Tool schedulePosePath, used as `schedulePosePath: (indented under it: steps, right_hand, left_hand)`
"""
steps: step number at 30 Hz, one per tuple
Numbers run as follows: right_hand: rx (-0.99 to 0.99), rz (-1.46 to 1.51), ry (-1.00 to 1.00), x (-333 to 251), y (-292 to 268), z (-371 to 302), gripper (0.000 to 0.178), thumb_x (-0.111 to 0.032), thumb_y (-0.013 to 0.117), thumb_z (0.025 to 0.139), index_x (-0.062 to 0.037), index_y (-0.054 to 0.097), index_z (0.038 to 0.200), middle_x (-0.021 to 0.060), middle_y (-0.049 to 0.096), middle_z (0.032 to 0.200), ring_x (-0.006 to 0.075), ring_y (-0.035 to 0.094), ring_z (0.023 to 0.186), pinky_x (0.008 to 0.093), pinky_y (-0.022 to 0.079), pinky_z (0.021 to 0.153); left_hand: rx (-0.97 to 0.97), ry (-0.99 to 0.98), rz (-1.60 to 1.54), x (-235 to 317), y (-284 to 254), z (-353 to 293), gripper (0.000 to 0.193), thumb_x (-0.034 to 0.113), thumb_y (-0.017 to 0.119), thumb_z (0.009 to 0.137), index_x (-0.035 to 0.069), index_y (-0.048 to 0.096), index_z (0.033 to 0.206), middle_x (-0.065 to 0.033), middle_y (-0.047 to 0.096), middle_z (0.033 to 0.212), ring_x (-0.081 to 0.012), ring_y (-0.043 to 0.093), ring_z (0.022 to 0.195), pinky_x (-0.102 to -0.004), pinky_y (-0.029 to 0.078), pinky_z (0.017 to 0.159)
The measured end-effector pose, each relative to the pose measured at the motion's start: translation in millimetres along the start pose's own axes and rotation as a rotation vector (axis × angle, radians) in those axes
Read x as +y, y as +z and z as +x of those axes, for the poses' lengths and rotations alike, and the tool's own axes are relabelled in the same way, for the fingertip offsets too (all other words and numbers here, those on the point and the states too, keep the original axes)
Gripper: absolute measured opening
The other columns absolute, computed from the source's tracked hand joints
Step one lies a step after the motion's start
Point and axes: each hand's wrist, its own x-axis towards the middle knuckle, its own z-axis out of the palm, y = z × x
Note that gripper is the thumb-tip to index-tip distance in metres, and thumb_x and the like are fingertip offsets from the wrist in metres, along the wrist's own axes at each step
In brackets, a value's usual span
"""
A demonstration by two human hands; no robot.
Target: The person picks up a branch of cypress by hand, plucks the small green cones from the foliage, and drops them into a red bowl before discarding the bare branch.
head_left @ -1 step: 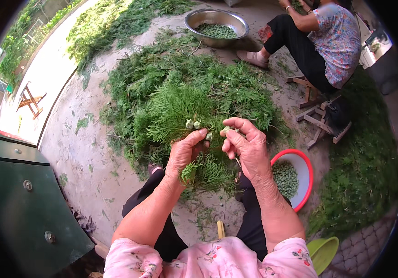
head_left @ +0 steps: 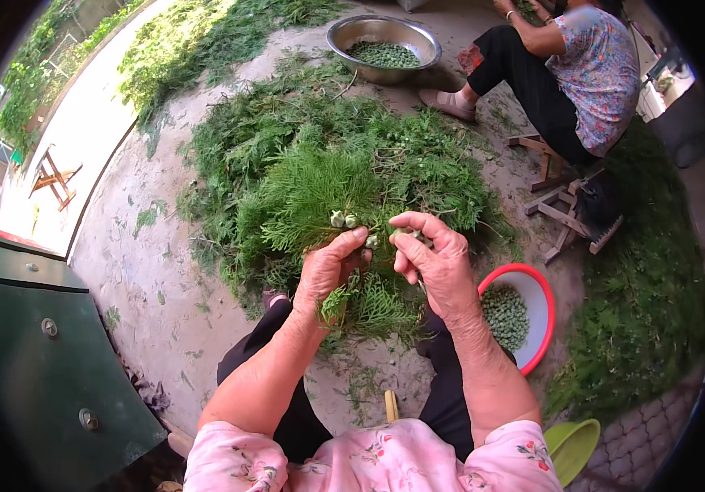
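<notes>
Working mid-frame, your left hand (head_left: 326, 266) is pinching a leafy sprig (head_left: 316, 201), your right hand (head_left: 444, 262) is pinching green cones (head_left: 425, 239).

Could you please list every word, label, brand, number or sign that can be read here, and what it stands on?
No text can be read.
The steel basin, red-rimmed bowl and green bowl show no visible lettering.
The pink shirt shows only a printed pattern.
The far background is too small and blurred to tell.
</notes>
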Motion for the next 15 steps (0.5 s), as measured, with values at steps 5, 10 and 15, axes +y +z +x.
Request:
schedulePosePath:
  steps: [5, 10, 15]
  right_hand:
    - [0.028, -0.287, -0.132, 6.5, 12.0, -1.9, 0.018, -0.012, 0.067, 0.079, -0.0048, 0.059, 0.094, -0.0024, 0.056, 0.065, 0.0038, 0.052, 0.053, 0.0192, 0.042, 0.046]
    - [0.000, -0.225, -0.009, 0.6, 10.8, -0.4, 0.017, -0.012, 0.065, 0.081, -0.0024, 0.057, 0.092, -0.0005, 0.058, 0.062, 0.0054, 0.052, 0.047, 0.0200, 0.041, 0.042]
    - [-0.134, 0.438, 0.199, 6.2, -5.5, 4.3, 0.013, -0.009, 0.058, 0.086, 0.0000, 0.054, 0.095, 0.0088, 0.061, 0.077, 0.0094, 0.056, 0.054, 0.0214, 0.043, 0.042]
  left_hand:
    - [-0.065, -0.020, -0.032, -3.0, 3.5, -2.7, 0.019, 0.019, 0.068, 0.079, 0.006, 0.061, 0.091, -0.0012, 0.061, 0.081, -0.0109, 0.057, 0.070, -0.0244, 0.047, 0.064]
    - [-0.057, -0.080, 0.003, -1.3, -0.6, -3.9, 0.017, 0.016, 0.067, 0.081, 0.004, 0.060, 0.091, -0.0022, 0.060, 0.077, -0.0109, 0.056, 0.067, -0.0245, 0.045, 0.060]
    - [-0.122, -0.007, 0.060, -1.8, -2.5, -0.1, 0.019, 0.017, 0.068, 0.080, 0.005, 0.061, 0.093, -0.0007, 0.062, 0.081, -0.0106, 0.055, 0.069, -0.0260, 0.044, 0.067]
